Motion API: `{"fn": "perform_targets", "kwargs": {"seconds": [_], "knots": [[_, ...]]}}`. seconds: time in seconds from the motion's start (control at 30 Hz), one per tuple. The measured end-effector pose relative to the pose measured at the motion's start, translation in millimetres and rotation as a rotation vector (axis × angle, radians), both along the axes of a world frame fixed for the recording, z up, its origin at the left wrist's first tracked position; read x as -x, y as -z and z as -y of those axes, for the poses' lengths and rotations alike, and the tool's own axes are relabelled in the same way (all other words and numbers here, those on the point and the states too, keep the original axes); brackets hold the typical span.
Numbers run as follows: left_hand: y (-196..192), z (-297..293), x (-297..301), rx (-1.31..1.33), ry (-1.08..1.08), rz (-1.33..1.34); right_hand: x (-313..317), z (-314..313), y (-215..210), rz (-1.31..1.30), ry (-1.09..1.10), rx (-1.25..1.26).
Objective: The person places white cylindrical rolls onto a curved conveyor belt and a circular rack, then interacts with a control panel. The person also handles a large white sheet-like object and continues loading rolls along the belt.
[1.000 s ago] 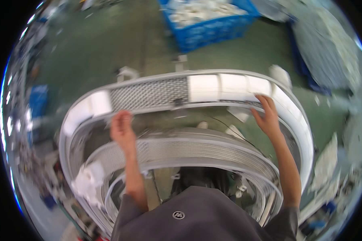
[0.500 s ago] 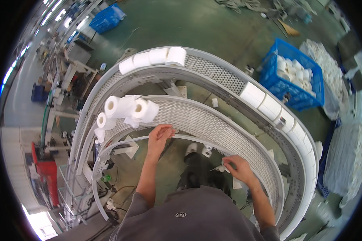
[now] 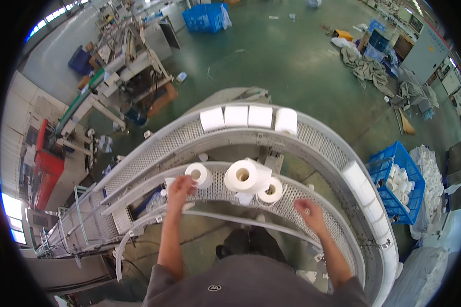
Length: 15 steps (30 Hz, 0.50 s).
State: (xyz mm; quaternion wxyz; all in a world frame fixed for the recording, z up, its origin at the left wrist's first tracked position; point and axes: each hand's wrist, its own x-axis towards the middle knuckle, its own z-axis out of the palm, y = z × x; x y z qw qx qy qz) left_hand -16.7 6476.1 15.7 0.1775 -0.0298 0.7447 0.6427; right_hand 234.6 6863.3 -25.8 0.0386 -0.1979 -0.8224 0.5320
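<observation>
My left hand (image 3: 180, 191) is at the near, left side of a white toilet paper roll (image 3: 204, 176) on the inner conveyor lane (image 3: 217, 179). Its bent fingers, spread apart, overlap the roll's edge; whether they touch it I cannot tell. Right of it on that lane, a bigger-looking roll (image 3: 239, 175) lies with its core end toward me, and another roll (image 3: 271, 190) sits against it. Loose paper hangs below these two. My right hand (image 3: 311, 215) hovers over the lane farther right, fingers loosely curled and apart, with nothing seen in it.
The outer lane (image 3: 322, 138) curves around, carrying several white rolls (image 3: 235, 116) at the far side and a row (image 3: 366, 192) at the right. A blue crate (image 3: 417, 189) of rolls stands beyond. Machinery (image 3: 133, 66) is at the left, and a rail (image 3: 241, 219) runs before me.
My view has swung left, so the lanes and rolls appear farther right. My left hand has come up to the leftmost roll; my right hand is now over the inner lane.
</observation>
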Motion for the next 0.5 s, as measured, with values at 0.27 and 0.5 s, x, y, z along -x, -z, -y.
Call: {"fn": "perform_targets", "kwargs": {"seconds": [0.27, 0.5], "knots": [[76, 101, 106, 0.126, -0.192, -0.021, 242, -55, 27, -0.086, 0.056, -0.099], [142, 158, 222, 0.14, -0.292, -0.106, 407, -30, 65, 0.105, -0.019, -0.434]]}}
